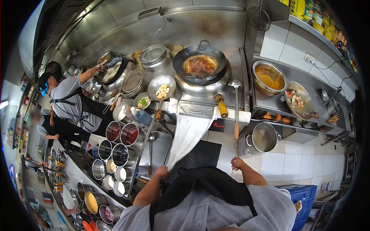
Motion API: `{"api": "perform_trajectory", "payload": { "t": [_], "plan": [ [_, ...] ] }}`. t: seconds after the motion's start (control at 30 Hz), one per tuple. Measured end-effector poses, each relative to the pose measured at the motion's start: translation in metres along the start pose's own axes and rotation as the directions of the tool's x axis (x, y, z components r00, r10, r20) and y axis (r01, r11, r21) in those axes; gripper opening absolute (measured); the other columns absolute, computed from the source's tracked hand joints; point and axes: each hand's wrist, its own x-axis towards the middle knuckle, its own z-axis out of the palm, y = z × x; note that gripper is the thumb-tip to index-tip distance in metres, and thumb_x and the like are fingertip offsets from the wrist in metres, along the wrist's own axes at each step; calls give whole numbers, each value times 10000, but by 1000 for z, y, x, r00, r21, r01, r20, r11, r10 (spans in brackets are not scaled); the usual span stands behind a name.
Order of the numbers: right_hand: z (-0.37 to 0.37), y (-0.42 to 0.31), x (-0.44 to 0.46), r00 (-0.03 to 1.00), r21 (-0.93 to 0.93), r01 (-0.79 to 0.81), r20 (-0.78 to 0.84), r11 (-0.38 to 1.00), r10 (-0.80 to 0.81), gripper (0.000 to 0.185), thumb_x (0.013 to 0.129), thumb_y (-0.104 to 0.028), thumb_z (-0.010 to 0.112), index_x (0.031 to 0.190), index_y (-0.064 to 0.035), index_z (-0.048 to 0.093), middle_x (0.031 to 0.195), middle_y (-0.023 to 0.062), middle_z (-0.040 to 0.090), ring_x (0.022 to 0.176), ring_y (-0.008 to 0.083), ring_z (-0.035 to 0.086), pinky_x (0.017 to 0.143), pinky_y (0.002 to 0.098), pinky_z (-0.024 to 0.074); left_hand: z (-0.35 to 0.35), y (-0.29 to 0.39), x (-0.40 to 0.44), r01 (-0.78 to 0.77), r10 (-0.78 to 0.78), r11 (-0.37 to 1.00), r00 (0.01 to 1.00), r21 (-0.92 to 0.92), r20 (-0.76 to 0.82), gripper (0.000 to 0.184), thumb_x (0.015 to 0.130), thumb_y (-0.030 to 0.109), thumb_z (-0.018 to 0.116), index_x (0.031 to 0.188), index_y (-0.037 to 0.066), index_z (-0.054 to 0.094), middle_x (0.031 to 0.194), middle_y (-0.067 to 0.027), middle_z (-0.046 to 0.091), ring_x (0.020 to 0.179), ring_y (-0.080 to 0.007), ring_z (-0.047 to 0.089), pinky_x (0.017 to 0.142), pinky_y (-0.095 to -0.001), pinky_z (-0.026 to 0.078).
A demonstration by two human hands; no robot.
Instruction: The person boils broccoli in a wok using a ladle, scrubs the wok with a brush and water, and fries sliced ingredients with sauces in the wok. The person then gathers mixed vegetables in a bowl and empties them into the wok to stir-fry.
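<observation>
My left hand (pixel 162 171) is closed on the lower end of a long white cloth (pixel 192 133), which hangs from the front edge of the stove. My right hand (pixel 237 163) is off to the right, held in the air with its fingers curled; whether anything is in them is too small to tell. Beyond the cloth, a black wok (pixel 200 63) with reddish-brown bubbling sauce rests on the burner. A ladle (pixel 236 101) and a yellow-handled brush (pixel 221 106) lie to the right of the cloth, and a perforated skimmer (pixel 162 87) with pale pieces lies to its left.
Metal pots of sauces and seasonings (pixel 129 134) fill the left counter. A co-worker in a grey shirt (pixel 73 96) reaches over another wok at the left. On the right stand a deep pot (pixel 264 137), a bowl of orange liquid (pixel 268 77) and a blue crate (pixel 306 204).
</observation>
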Motion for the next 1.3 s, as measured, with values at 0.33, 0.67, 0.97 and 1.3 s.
{"api": "perform_trajectory", "payload": {
  "t": [0.33,0.67,0.97,1.3],
  "plan": [
    [-10,6,-16,984,401,-93,-101,911,145,246,906,-200,535,1129,-158,442,915,153,641,689,323,672,578,454,527,-19,65,-54,662,-588,441,723,-606,362,186,794,169,595,918,45,657,753,-91,638,597,-198,614,507,-344,504],
    [-68,-93,45,924,852,315,-376,418,70,551,909,-440,552,1324,-155,330,1103,178,516,920,305,561,799,555,461,-38,54,-48,620,-552,614,779,-488,297,171,775,215,637,902,109,676,865,-106,685,827,-280,657,734,-354,536],
    [-85,-170,-11,938,463,233,-339,855,-72,409,905,-325,588,1233,-144,425,954,85,573,782,246,585,644,465,486,-36,71,-30,603,-595,430,749,-672,291,200,771,114,607,958,53,645,806,-123,673,713,-194,641,628,-326,512],
    [-92,-264,-104,740,515,666,-363,540,-566,246,837,-55,588,1035,-102,450,709,12,484,499,117,456,429,273,401,-9,90,-89,713,-625,161,608,-682,489,271,749,-22,569,991,91,616,784,-26,615,654,-153,599,514,-366,490]
  ]
}}
